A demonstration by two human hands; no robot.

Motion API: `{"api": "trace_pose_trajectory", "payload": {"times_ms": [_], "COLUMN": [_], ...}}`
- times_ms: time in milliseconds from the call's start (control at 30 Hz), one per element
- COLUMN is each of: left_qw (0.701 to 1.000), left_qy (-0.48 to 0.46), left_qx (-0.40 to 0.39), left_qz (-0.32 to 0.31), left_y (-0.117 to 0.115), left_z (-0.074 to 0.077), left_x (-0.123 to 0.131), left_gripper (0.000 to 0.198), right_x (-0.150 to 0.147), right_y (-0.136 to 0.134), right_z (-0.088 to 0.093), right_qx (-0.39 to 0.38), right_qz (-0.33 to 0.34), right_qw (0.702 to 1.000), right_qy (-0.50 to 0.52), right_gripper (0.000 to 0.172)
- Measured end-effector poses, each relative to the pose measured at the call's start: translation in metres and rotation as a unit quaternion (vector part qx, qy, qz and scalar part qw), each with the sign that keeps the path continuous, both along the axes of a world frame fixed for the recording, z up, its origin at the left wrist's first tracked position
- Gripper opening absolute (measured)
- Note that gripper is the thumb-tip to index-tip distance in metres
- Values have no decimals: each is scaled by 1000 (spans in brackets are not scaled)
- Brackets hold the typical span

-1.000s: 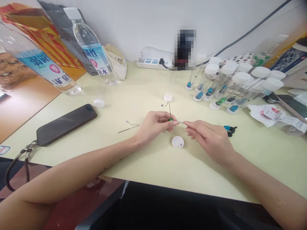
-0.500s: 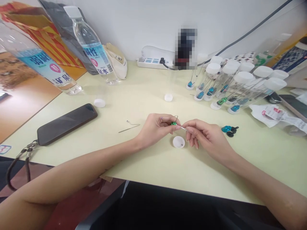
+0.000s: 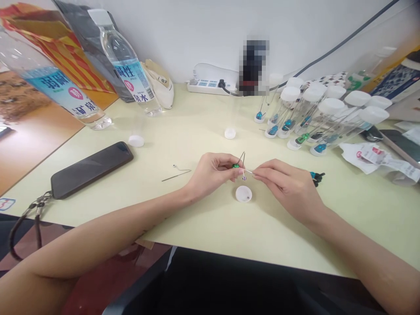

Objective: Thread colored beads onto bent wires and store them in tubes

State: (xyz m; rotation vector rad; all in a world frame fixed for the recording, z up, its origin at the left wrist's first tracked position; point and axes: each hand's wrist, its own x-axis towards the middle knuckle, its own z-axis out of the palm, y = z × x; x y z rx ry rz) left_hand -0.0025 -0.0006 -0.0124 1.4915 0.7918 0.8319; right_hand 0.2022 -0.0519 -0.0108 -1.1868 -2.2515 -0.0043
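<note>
My left hand (image 3: 213, 173) is closed, pinching a small green bead-like piece (image 3: 236, 166). A bent thin metal wire (image 3: 243, 158) rises by its fingertips, and a tiny shiny bit hangs just below them. Between the two hands runs a thin metal rod (image 3: 250, 171); the fingers of my right hand (image 3: 285, 181) are pinched on its near end. Whether the rod joins the green piece is hidden by the fingers. Below lies a white round cap (image 3: 243, 194) with a tiny dark bit inside. Left of my left hand, another bent wire (image 3: 176, 173) rests on the table.
Several clear tubes with white caps (image 3: 330, 106) stand at the back right, holding blue and green pieces. Blue and black parts (image 3: 316, 177) lie behind my right hand. A phone (image 3: 93, 169), water bottles (image 3: 126, 74) and a power strip (image 3: 210, 86) are around.
My right hand has turned, its knuckles now upward, and its fingertips have drawn slightly away from the left. The bent wire at my left fingertips stands more upright, with the tiny bit now showing.
</note>
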Motion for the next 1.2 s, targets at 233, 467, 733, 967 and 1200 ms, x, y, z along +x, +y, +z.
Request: {"api": "trace_pose_trajectory", "payload": {"times_ms": [233, 467, 733, 967, 1200], "left_qw": [1000, 999, 1000, 1000, 999], "left_qy": [8, 31, 15, 20, 46], "left_qx": [15, 40, -2, -21, 21], "left_qz": [3, -2, -13, 6, 1], "left_y": [0, -2, -1, 5, 1], "left_z": [0, 0, 0, -3, -3], "left_x": [0, -1, -1, -2, 0], "left_gripper": [14, 15, 15, 20, 19], "right_x": [-5, -10, -9, -8, -8], "right_y": [-2, -1, -2, -2, 0], "right_z": [5, 12, 6, 5, 6], "right_qx": [-207, -407, -367, -183, -348], "right_qz": [-2, -18, -24, -29, -6], "right_qw": [964, 848, 871, 966, 877], "right_qy": [166, 339, 327, 181, 330], "right_gripper": [20, 17, 25, 15, 22]}}
